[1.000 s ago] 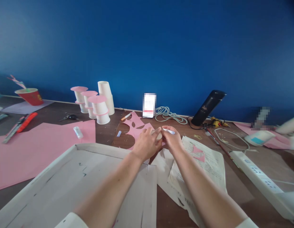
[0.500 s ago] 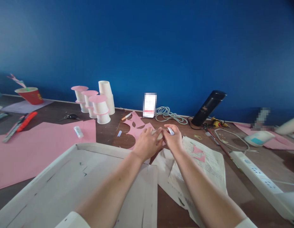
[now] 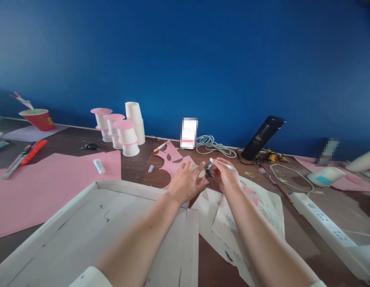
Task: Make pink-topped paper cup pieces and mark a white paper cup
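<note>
My left hand (image 3: 185, 181) is closed around a pale round paper cup (image 3: 198, 172), which stands on or just over pink cut paper (image 3: 173, 161). Just to its right, my right hand (image 3: 228, 175) pinches a slim white pen-like tube (image 3: 223, 163), its tip pointing left toward the cup. Between the hands lies a small dark and metallic thing, partly hidden, whose kind I cannot make out. A short bluish cap (image 3: 150, 169) rests left of the pink paper.
Paper cups with pink discs (image 3: 125, 137) and a taller white cup stack (image 3: 135, 119) stand back left. A phone (image 3: 188, 133), cable (image 3: 215, 146), black flask (image 3: 262, 137) and power strip (image 3: 325, 221) are around. A white box lid (image 3: 98, 235) lies in front, near a utility knife (image 3: 25, 157).
My right hand has moved a little right, away from the cup, and the white tube now shows at greater length. My left hand has hardly moved.
</note>
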Motion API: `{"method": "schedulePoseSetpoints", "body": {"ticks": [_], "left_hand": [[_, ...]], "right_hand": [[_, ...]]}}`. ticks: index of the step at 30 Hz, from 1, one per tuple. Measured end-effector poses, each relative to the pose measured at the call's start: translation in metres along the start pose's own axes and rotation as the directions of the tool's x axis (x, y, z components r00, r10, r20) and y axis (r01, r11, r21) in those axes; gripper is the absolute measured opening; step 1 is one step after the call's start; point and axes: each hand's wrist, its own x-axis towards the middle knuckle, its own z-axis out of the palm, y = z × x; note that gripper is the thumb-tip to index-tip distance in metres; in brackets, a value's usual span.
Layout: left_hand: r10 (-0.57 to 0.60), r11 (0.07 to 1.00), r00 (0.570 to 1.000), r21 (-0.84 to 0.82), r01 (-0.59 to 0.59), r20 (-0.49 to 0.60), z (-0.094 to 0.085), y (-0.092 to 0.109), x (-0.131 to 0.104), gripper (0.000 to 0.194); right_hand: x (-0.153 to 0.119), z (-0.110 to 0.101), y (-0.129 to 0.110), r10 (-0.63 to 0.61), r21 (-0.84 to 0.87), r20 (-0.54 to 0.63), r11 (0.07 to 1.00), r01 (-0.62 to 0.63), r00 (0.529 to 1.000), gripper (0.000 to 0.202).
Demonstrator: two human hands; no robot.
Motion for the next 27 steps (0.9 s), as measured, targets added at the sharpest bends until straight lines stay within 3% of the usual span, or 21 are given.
{"method": "schedulePoseSetpoints", "body": {"ticks": [2,4,7,18,23,27], "left_hand": [[-0.004,0.999,1.000,-0.039,0.003,-0.015,0.002,-0.001,-0.001,0.059],[-0.023,0.995,0.999,-0.099,0.018,-0.049,0.006,-0.003,-0.003,0.070],[-0.042,0.982,0.992,-0.190,0.019,-0.120,0.011,-0.007,-0.005,0.081],[-0.008,0.977,0.963,-0.207,-0.050,-0.270,0.015,-0.010,-0.009,0.084],[-0.003,0.957,0.971,-0.282,-0.066,-0.239,0.011,-0.010,-0.009,0.086],[-0.006,0.937,0.980,-0.342,-0.063,-0.197,0.009,-0.010,-0.009,0.083]], "right_hand": [[0.001,-0.004,-0.004,0.163,0.194,0.147,0.962,-0.190,0.976,0.023],[0.000,-0.007,-0.007,0.285,0.290,0.313,0.879,-0.377,0.906,0.017],[-0.001,-0.011,-0.006,0.353,0.341,0.451,0.781,-0.524,0.820,0.014],[-0.004,-0.014,-0.004,0.365,0.339,0.593,0.695,-0.634,0.717,0.018],[-0.007,-0.013,-0.005,0.368,0.319,0.591,0.711,-0.626,0.718,0.017],[-0.008,-0.011,-0.002,0.370,0.299,0.556,0.747,-0.594,0.744,0.015]]}}
